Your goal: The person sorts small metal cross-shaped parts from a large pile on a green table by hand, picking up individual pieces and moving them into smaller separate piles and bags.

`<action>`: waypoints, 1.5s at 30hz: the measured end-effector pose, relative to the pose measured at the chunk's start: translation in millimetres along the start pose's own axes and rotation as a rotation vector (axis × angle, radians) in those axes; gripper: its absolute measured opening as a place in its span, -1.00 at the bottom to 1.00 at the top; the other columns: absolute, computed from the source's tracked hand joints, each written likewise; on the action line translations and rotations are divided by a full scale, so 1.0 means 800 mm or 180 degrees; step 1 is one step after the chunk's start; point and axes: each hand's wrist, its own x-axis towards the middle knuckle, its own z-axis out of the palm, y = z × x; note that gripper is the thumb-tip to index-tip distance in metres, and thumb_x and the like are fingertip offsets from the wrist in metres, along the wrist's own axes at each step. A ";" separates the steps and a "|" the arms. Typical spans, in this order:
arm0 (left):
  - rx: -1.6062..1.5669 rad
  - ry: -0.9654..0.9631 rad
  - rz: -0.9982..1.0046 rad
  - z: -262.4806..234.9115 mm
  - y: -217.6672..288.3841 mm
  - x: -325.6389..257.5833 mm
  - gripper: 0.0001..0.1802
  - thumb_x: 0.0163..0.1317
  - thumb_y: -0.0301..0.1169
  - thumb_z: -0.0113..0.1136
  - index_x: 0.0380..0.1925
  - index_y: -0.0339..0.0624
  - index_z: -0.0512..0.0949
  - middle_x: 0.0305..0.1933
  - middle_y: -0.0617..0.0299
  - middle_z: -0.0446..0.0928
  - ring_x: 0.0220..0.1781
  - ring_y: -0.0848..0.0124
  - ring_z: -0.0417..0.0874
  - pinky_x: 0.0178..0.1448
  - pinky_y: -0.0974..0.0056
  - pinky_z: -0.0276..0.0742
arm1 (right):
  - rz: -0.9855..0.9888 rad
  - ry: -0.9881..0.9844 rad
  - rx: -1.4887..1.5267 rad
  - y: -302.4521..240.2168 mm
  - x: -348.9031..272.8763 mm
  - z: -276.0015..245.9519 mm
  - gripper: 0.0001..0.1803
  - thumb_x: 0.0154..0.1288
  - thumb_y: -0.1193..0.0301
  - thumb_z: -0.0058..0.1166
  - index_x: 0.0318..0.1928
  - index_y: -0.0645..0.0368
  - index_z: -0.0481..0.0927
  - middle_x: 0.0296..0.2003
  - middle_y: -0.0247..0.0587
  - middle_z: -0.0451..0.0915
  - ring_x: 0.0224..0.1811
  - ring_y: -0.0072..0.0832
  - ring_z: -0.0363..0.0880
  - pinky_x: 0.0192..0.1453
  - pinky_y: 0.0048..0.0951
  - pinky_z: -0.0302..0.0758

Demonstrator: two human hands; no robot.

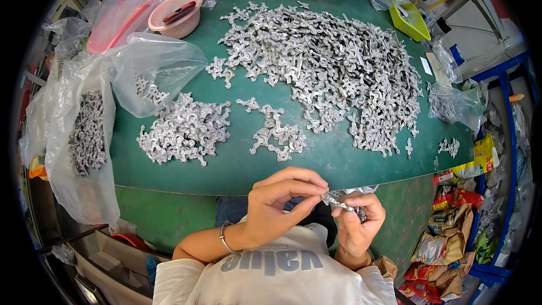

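Hands joining small metal pieces just below the near edge of a green table

From nine o'clock, a clear plastic bag (pixel 79 135) hangs over the table (pixel 339 158) edge with grey metal parts inside; beside it a small heap (pixel 183 130) and a smaller cluster (pixel 276 133) lie on the green top, with the large pile (pixel 333 62) spreading toward one o'clock. At six o'clock the left hand (pixel 276 203) curls its fingertips in a pinch on a small metal piece (pixel 333 199), which touches the right hand (pixel 357 223); that hand is clenched around more such pieces. The step looks like fitting or separating one piece held between both hands. The next move likely needs a steady pinch and careful lining-up, as the part is small and partly hidden by fingers.
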 end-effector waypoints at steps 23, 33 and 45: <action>0.0109 -0.0534 -0.0065 0.008 0.010 0.001 -0.83 -0.01 -0.61 0.21 -0.35 -0.32 0.55 -0.31 0.14 0.53 -0.32 0.44 0.54 -0.26 0.42 0.45 | -0.1038 -0.0066 -0.0711 0.006 0.007 0.000 -0.89 0.04 0.54 0.18 -0.39 0.28 0.53 -0.50 -0.08 0.53 -0.52 -0.51 0.45 -0.46 -0.57 0.37; -0.0003 -0.0558 -0.0291 0.004 0.011 -0.001 -0.82 0.00 -0.60 0.21 -0.33 -0.31 0.56 -0.34 0.14 0.55 -0.36 0.46 0.54 -0.30 0.44 0.45 | -0.0936 -0.0015 -0.0653 0.003 0.006 0.004 -0.88 0.00 0.54 0.21 -0.39 0.25 0.57 -0.50 -0.14 0.50 -0.50 -0.52 0.42 -0.45 -0.57 0.32; -0.0035 -0.0564 -0.0252 0.004 0.010 -0.001 -0.81 -0.03 -0.62 0.22 -0.34 -0.31 0.56 -0.32 0.14 0.54 -0.34 0.44 0.54 -0.27 0.43 0.45 | -0.1204 0.0028 -0.1067 -0.001 0.008 0.004 -0.89 -0.03 0.54 0.23 -0.41 0.23 0.60 -0.49 -0.19 0.49 -0.53 -0.55 0.41 -0.47 -0.60 0.30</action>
